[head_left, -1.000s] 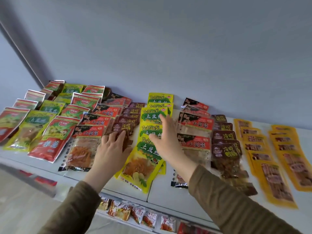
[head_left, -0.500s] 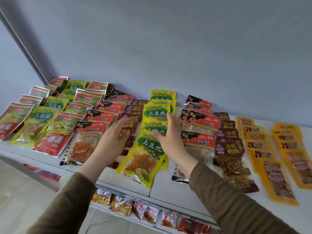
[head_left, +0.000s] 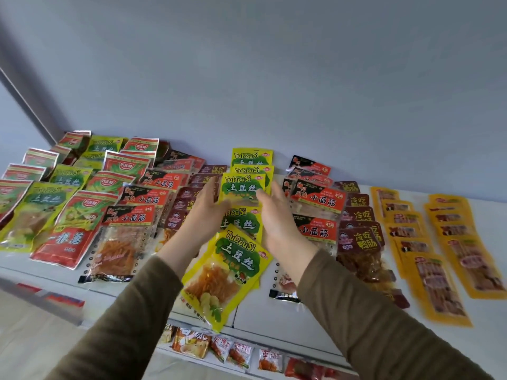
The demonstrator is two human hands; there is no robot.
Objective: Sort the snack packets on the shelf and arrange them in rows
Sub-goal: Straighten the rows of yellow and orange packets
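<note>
Rows of snack packets lie overlapping on a white shelf. The middle row holds yellow-green packets running front to back. My left hand and my right hand stand on either side of this row, palms facing each other and fingers straight. Their fingertips touch the left and right edges of one yellow-green packet near the back. The front packet of the row lies tilted, with its lower corner over the shelf edge.
Left of the hands lie red-green packets, black-red packets and maroon packets. To the right are more black-red packets, maroon packets and orange packets. A grey wall stands behind. A lower shelf holds small packets.
My left hand has left the maroon packets and moved right to the yellow-green row. Both hands have reached farther back and now flank one packet there.
</note>
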